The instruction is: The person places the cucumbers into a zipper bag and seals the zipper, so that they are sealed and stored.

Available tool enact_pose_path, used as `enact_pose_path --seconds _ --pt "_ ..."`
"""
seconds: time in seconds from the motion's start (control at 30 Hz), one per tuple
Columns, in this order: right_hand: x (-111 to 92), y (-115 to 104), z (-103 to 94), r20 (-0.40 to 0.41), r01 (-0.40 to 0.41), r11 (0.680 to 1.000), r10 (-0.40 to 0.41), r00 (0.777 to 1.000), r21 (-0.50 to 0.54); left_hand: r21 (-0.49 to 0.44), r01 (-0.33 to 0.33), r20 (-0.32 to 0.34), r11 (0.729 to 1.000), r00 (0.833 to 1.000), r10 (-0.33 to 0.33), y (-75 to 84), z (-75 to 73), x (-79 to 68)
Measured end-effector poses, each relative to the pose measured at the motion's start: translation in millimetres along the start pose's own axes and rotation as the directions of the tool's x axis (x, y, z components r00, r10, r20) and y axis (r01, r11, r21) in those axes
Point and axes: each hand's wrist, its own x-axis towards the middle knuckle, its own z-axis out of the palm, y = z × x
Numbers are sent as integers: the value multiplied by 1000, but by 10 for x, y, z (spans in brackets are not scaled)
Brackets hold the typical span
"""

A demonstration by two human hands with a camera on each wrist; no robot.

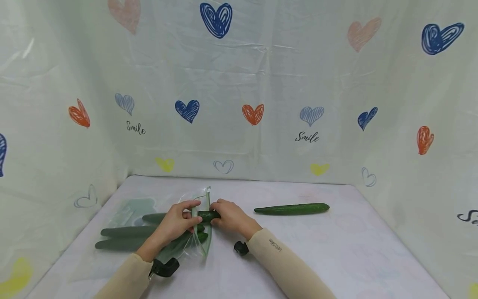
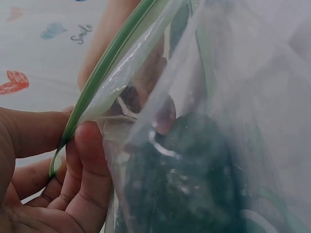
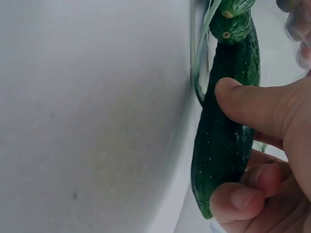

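Note:
A clear zip bag (image 2: 277,97) with a green-edged mouth lies on the left half of the table, its opening facing right. Several cucumbers (image 1: 127,232) lie inside it. My left hand (image 1: 175,222) pinches the bag's green zip edge (image 2: 92,87) between thumb and fingers. In my right hand (image 1: 231,218) is another cucumber (image 3: 226,136), gripped near its outer end, while its other end passes into the bag's mouth beside the bagged cucumbers' ends. My right thumb (image 3: 252,104) lies along its side.
One loose cucumber (image 1: 291,209) lies at the right on the white table (image 1: 328,249). Behind the table hangs a pale curtain (image 1: 280,83) printed with hearts. Dark wrist mounts (image 1: 166,268) sit under both forearms.

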Motion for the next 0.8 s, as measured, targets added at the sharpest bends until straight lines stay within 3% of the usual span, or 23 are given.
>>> enact_pose_path --seconds 0.2,0.53,0.8 --pt "-18 59 -18 25 -43 996 42 999 75 -11 -4 10 1000 1000 4 1 -2 -2" --pt "-201 323 -96 63 -112 992 107 992 66 -10 -5 12 1000 1000 5 -6 7 1" --pt "-201 318 -69 81 -74 993 66 995 96 -16 -15 21 1000 1000 16 -23 8 -7"
